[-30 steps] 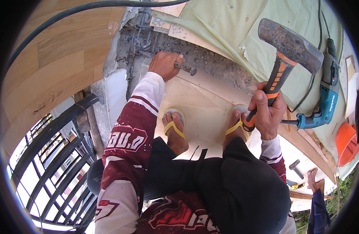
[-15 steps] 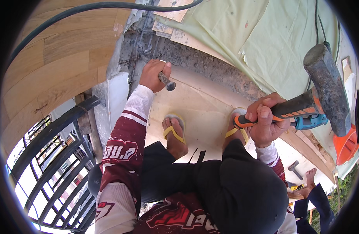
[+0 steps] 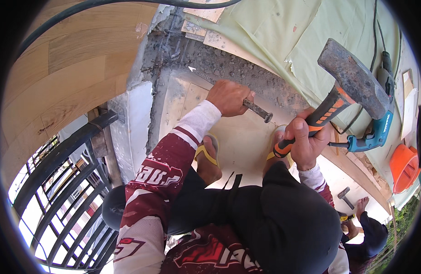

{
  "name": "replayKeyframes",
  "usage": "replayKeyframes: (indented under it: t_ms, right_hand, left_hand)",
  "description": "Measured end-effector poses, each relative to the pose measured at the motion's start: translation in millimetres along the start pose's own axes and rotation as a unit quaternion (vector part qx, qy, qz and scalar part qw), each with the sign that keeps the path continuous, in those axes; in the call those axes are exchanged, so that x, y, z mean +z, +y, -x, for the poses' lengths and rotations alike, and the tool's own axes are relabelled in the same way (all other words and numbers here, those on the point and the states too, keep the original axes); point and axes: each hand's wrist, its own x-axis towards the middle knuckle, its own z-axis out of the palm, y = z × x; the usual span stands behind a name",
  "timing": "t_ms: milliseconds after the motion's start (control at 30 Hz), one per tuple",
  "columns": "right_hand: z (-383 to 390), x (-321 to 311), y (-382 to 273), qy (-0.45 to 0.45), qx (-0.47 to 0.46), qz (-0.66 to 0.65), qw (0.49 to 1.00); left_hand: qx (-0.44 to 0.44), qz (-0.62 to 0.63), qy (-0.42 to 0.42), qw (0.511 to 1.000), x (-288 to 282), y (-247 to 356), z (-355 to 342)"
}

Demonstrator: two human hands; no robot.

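Note:
My left hand (image 3: 226,97) is wrapped round a steel chisel (image 3: 261,112), its struck end sticking out to the right of the fist. The chisel's other end points up and left toward a strip of broken concrete (image 3: 238,68); whether it touches there I cannot tell. In my right hand (image 3: 307,142) is the black-and-orange handle of a sledgehammer (image 3: 352,75). Its heavy, worn steel head is raised up and right of that hand, apart from the chisel. Below, my sandalled feet stand on a pale board (image 3: 240,137).
Green cloth (image 3: 265,32) covers boards at the far side. A teal power drill (image 3: 374,132) and an orange plastic container (image 3: 404,168) lie right. Black railings (image 3: 59,196) curve at left. Near another person's foot (image 3: 362,206) lies a small hammer (image 3: 344,197). A black hose (image 3: 128,3) crosses above.
My left hand has moved right and slightly down with the chisel. The sledgehammer's head has swung up and left, its handle now steeper. At lower right, the other person has shifted.

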Motion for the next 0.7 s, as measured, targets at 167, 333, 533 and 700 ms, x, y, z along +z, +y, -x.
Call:
replayKeyframes:
  t_ms: [167, 333, 533, 700]
  right_hand:
    - [-1.5, -7.3, 1.6, 0.019, 0.003, -0.020, 1.000]
    - [-4.5, -9.8, 0.4, 0.022, 0.027, -0.032, 0.999]
    - [-4.8, -13.9, 0.4, 0.055, 0.079, -0.032, 0.995]
    - [-10.6, -17.0, -6.7, 0.109, 0.103, -0.007, 0.989]
  left_hand:
    - [-0.017, -0.049, 0.010, 0.999, -7.1, -8.2, -5.5]
    - [-0.097, -0.073, -0.066, 0.990, -16.9, -44.0, -3.5]
    - [-0.125, -0.104, -0.122, 0.979, -18.8, -55.6, -17.5]
    - [-0.127, -0.096, -0.095, 0.983, -20.4, -58.3, -28.0]
